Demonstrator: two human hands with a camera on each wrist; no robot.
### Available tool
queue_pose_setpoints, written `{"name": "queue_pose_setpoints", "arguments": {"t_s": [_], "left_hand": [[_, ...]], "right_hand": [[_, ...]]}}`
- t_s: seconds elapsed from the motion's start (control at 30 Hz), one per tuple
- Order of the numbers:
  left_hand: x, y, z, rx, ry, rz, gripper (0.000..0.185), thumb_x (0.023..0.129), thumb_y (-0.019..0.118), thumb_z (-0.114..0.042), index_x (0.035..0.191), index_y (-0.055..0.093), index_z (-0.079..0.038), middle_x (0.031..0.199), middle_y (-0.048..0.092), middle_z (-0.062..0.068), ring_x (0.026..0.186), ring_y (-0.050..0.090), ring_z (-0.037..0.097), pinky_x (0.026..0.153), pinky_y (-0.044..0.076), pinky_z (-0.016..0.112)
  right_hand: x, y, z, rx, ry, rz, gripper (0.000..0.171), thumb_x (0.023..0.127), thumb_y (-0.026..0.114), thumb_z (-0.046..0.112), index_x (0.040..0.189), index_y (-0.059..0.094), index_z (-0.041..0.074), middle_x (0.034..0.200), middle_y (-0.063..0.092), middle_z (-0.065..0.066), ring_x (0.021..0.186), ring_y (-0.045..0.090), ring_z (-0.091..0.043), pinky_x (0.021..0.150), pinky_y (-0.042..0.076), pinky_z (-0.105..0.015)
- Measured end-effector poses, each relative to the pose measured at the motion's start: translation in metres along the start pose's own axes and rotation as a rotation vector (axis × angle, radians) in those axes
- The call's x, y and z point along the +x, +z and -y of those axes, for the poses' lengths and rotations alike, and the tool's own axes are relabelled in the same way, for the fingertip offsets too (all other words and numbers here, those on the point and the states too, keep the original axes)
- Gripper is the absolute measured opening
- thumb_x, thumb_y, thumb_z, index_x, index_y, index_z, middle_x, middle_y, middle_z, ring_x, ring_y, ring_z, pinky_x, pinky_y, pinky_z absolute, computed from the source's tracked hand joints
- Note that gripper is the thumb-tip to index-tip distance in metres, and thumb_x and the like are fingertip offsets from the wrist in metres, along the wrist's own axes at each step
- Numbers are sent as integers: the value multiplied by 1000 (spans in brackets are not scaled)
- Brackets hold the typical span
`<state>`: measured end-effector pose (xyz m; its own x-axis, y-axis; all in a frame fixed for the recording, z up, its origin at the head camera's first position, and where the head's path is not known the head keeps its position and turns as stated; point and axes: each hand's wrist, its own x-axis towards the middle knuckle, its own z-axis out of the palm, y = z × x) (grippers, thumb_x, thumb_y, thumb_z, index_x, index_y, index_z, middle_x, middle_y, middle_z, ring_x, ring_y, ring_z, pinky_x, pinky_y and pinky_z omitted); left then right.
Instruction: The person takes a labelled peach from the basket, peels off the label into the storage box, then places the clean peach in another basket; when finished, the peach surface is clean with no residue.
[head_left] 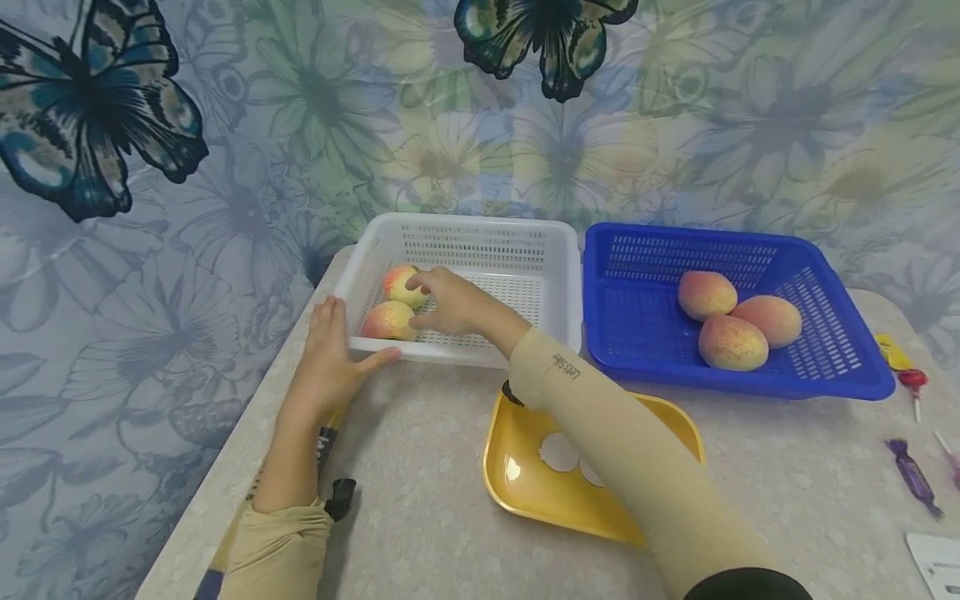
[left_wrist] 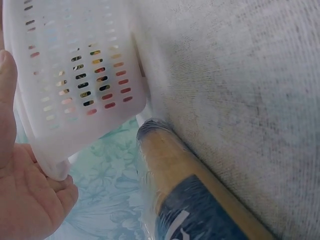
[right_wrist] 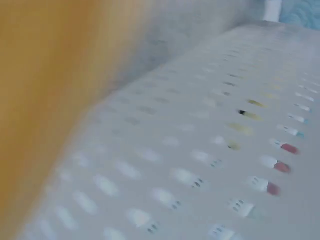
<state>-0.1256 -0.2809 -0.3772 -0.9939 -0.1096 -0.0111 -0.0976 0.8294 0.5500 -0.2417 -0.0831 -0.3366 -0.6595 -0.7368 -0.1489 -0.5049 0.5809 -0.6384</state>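
My left hand (head_left: 324, 367) rests at the front left corner of a white perforated basket (head_left: 465, 354), fingers fairly straight along its side and thumb along the front rim. In the left wrist view, the palm (left_wrist: 30, 200) lies by the rim corner. Inside the basket, my right hand (head_left: 465, 307) is beside two red-and-yellow peaches, with thumb and forefinger spread. The forefinger reaches the rear peach (head_left: 399, 285); the thumb is close beside the front peach (head_left: 386, 323). In the blurred right wrist view, the basket's slotted wall (right_wrist: 200, 165) shows but the hand does not.
A blue basket (head_left: 637, 367) with three peaches (head_left: 733, 343) stands to the right. In front lies a yellow tray (head_left: 517, 492) with pale round patches, partly under the right sleeve. A plastic-wrapped roll (left_wrist: 165, 155) lies by the left table edge. Wrapped sweets (head_left: 913, 477) lie far right.
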Motion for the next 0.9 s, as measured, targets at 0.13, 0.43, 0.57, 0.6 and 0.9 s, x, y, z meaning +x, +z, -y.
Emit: {"name": "queue_pose_setpoints", "arguments": {"t_s": [0.13, 0.43, 0.57, 0.6, 0.9], "left_hand": [[-2, -2, 2, -7, 5, -12, 124, 82, 68, -66, 157, -4, 3, 165, -6, 24, 153, -9, 41, 119, 9, 67], [-4, -5, 6, -24, 5, -13, 123, 82, 69, -65, 158, -2, 1, 166, -6, 23, 153, -7, 42, 118, 11, 68], [-3, -3, 3, -36, 9, 0, 122, 83, 69, -63, 158, -3, 1, 166, -6, 22, 154, -9, 40, 119, 10, 67], [-3, -3, 2, -36, 10, 2, 122, 82, 69, -63, 158, -3, 1, 166, -6, 21, 154, -9, 39, 119, 10, 67], [-1, -1, 3, -12, 22, -12, 122, 82, 70, -62, 158, -2, 2, 166, -3, 24, 154, -8, 39, 120, 10, 65]], "right_hand": [[8, -1, 11, 32, -46, -20, 58, 94, 68, 26, 145, 46, 8, 148, 49, -9, 135, 48, -26, 108, 45, -39], [25, 13, 28, -93, 29, 0, 53, 94, 68, 27, 142, 48, 15, 151, 41, -8, 132, 50, -23, 107, 46, -37], [31, 19, 21, -94, 64, 36, 60, 93, 69, 25, 147, 44, 16, 159, 32, -6, 136, 47, -23, 110, 44, -37], [32, 20, 19, -93, 55, 41, 61, 93, 70, 25, 148, 44, 15, 159, 33, -5, 137, 46, -22, 111, 42, -37], [34, 31, 2, -53, -34, 28, 54, 94, 69, 22, 143, 49, 12, 147, 52, -3, 136, 48, -17, 114, 39, -32]]}}
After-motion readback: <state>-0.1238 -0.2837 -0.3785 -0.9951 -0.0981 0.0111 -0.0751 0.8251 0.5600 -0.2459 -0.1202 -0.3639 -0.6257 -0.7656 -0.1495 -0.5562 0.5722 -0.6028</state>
